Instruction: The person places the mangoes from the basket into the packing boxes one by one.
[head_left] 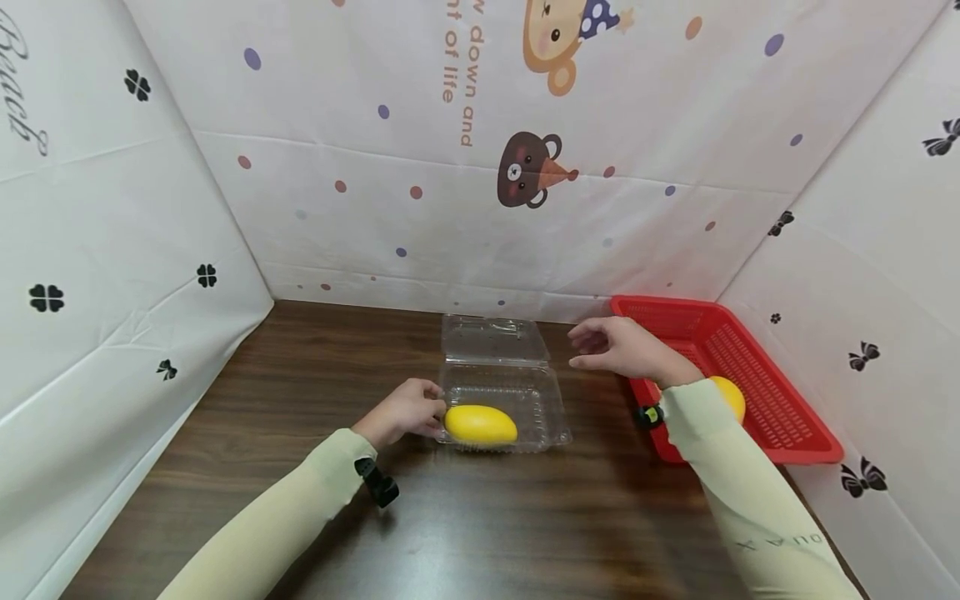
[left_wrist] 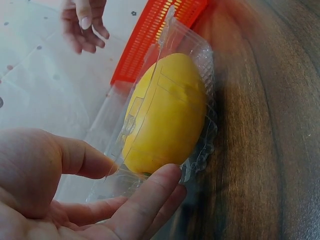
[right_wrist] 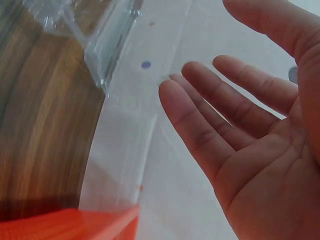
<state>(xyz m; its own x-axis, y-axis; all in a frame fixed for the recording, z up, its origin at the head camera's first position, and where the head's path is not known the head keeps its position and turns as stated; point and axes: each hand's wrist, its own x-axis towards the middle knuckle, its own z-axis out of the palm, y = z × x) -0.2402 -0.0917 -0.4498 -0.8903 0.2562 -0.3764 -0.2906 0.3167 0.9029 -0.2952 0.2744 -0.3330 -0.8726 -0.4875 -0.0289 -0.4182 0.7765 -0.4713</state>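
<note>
A clear plastic clamshell container (head_left: 534, 387) stands on the table with its lid (head_left: 495, 342) folded back toward the wall. Inside its near left part lies a yellow mango (head_left: 480, 426), seen through the plastic wall in the left wrist view. My left hand (head_left: 408, 410) pinches the container's left edge between thumb and fingers, close to the mango's end. Right of the lid, my right hand (head_left: 628, 348) hangs in the air with relaxed fingers and holds nothing; its bare palm shows in the right wrist view.
A red plastic basket (head_left: 780, 408) stands at the right, partly behind the right forearm. Another yellow fruit (head_left: 732, 395) lies in it, half hidden by the sleeve. Printed white cloth (head_left: 390, 217) walls in the dark wooden table (head_left: 315, 367) at the back and sides.
</note>
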